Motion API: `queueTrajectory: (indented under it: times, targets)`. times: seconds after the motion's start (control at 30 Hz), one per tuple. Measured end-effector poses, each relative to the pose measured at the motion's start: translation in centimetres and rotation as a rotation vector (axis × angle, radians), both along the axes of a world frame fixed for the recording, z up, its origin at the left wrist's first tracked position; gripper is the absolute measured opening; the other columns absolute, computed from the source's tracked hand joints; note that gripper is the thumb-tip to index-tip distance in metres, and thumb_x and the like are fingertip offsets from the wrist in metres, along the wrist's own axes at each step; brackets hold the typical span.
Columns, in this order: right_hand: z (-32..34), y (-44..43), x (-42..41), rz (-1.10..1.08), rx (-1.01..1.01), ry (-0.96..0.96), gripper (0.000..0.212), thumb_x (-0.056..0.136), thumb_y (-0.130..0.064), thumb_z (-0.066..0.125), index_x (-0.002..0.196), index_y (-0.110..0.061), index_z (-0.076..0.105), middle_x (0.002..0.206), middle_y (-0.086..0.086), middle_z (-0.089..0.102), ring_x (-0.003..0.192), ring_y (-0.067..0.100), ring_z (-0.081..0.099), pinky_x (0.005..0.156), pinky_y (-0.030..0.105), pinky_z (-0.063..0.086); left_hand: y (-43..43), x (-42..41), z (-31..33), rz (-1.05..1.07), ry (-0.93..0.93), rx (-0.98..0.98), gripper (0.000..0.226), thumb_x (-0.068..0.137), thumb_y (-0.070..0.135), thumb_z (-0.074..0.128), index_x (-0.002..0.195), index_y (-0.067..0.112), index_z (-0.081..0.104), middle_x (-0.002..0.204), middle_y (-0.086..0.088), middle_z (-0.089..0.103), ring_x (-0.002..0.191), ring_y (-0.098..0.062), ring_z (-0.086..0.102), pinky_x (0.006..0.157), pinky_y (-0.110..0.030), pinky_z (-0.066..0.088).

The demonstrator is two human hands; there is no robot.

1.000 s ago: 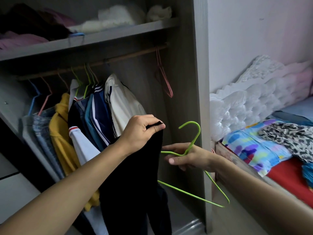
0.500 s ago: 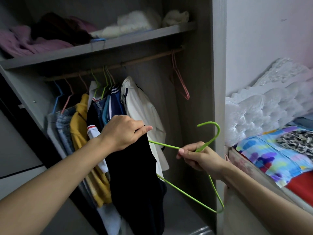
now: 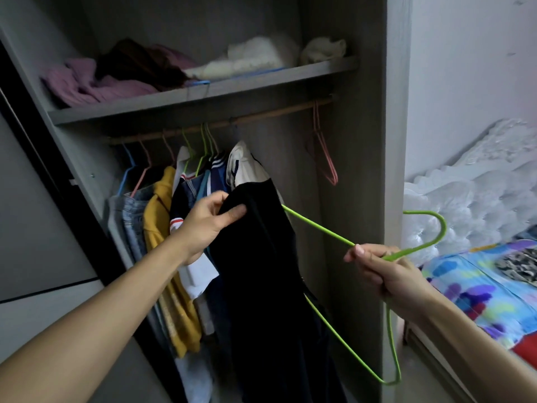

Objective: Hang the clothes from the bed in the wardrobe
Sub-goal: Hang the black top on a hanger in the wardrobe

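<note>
My left hand [image 3: 207, 221] pinches the top edge of a black garment [image 3: 267, 286], which hangs down in front of the open wardrobe. My right hand [image 3: 380, 269] grips a green wire hanger [image 3: 325, 229] near its hook. One arm of the hanger runs left and disappears behind the black garment; its lower bar also passes behind the cloth. Above, the wooden rail [image 3: 261, 117] carries several hung clothes [image 3: 162, 216] on the left. The bed [image 3: 479, 283] with a colourful cover lies at the right.
An empty pink hanger [image 3: 324, 152] hangs at the rail's right end, with a gap of rail between it and the hung clothes. A shelf [image 3: 203, 94] above holds folded clothes. The wardrobe's grey side panel [image 3: 392, 170] stands between rail and bed. A white padded headboard [image 3: 479, 190] backs the bed.
The hanger's left arm has slid behind the black garment. My left hand has shifted its pinch on the cloth's top edge. The view has tilted up and moved closer to the wardrobe.
</note>
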State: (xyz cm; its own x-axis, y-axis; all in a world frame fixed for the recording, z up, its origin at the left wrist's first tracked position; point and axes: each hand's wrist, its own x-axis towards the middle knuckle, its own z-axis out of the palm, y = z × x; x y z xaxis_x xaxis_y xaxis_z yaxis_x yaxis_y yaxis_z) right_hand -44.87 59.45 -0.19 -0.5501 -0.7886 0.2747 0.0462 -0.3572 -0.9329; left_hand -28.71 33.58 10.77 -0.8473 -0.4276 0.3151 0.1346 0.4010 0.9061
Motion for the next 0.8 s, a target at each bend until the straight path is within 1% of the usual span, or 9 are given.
queueTrajectory:
  times: [0.1,0.2,0.27,0.33,0.4,0.47,0.57,0.7,0.8]
  targets:
    - [-0.2,0.6,-0.4,0.003,-0.004,-0.04,0.061,0.054,-0.06,0.085,0.081,-0.008,0.072,0.048,0.0,0.027,0.041,0.009,0.021,0.04,0.015,0.014,1.1,0.0,-1.4,0.109,-0.15,0.03,0.041,0.072,0.053,0.061,0.068,0.012,0.062,0.056,0.007,0.062,0.054,-0.008,0.06,0.049,-0.015,0.041]
    - [-1.0,1.4,-1.4,-0.055,0.056,0.016,0.061,0.058,-0.061,0.083,0.083,-0.007,0.072,0.048,0.002,0.028,0.042,0.012,0.021,0.043,0.021,0.01,1.2,0.2,-0.1,0.158,-0.157,-0.125,0.031,0.078,0.035,0.07,0.062,0.01,0.06,0.048,0.007,0.056,0.044,-0.007,0.052,0.041,-0.016,0.035]
    - [-1.0,2.6,-1.8,-0.088,0.184,0.146,0.047,0.069,-0.055,0.079,0.078,-0.009,0.073,0.048,0.002,0.031,0.043,0.012,0.023,0.043,0.022,0.011,0.4,0.6,2.5,0.129,-0.158,-0.32,0.019,0.077,0.019,0.077,0.063,0.011,0.066,0.051,0.004,0.059,0.046,-0.006,0.053,0.045,-0.018,0.037]
    - [-0.8,3.7,-2.0,-0.049,0.291,0.261,0.029,0.082,-0.038,0.069,0.067,-0.014,0.073,0.048,0.001,0.032,0.044,0.013,0.025,0.042,0.02,0.016,-0.1,0.5,4.8,0.081,-0.194,-0.575,0.014,0.072,0.02,0.082,0.069,0.011,0.072,0.062,-0.002,0.066,0.058,-0.011,0.061,0.058,-0.025,0.045]
    - [-0.4,4.4,-2.3,-0.049,0.294,0.275,0.029,0.085,-0.033,0.069,0.063,-0.015,0.072,0.048,0.0,0.032,0.044,0.012,0.025,0.041,0.019,0.019,0.8,-0.1,5.7,0.048,-0.23,-0.816,0.024,0.066,0.036,0.076,0.073,0.014,0.074,0.072,-0.003,0.067,0.07,-0.018,0.065,0.068,-0.033,0.047]
    - [0.2,4.4,-2.1,-0.108,0.25,0.277,0.028,0.084,-0.033,0.07,0.065,-0.013,0.073,0.048,-0.001,0.033,0.044,0.01,0.027,0.041,0.018,0.02,2.1,-0.9,5.7,0.044,-0.229,-0.969,0.031,0.066,0.044,0.067,0.073,0.015,0.073,0.07,-0.001,0.065,0.072,-0.019,0.064,0.067,-0.035,0.046]
    - [0.2,2.9,-0.8,-0.14,0.207,0.356,0.025,0.085,-0.022,0.064,0.07,-0.003,0.073,0.047,-0.002,0.039,0.042,0.007,0.033,0.041,0.014,0.025,3.4,-2.0,5.8,0.089,-0.168,-1.124,0.011,0.071,0.03,0.069,0.075,0.021,0.073,0.071,0.007,0.064,0.076,-0.021,0.063,0.068,-0.035,0.048]
    - [-1.2,1.0,0.1,-0.177,0.204,0.438,0.03,0.087,-0.029,0.066,0.078,-0.001,0.072,0.051,0.006,0.043,0.048,0.014,0.038,0.045,0.019,0.029,2.8,-1.7,5.9,0.246,-0.146,-1.172,0.02,0.067,0.038,0.063,0.078,0.025,0.074,0.074,0.005,0.069,0.08,-0.023,0.063,0.071,-0.039,0.051]
    - [-2.0,1.0,0.1,-0.297,0.178,0.519,0.034,0.088,-0.035,0.064,0.077,-0.004,0.071,0.054,0.013,0.048,0.052,0.013,0.04,0.048,0.023,0.03,1.6,-0.9,5.6,0.34,-0.144,-1.104,0.01,0.076,0.03,0.075,0.075,0.02,0.073,0.071,0.001,0.068,0.077,-0.024,0.063,0.07,-0.037,0.05]
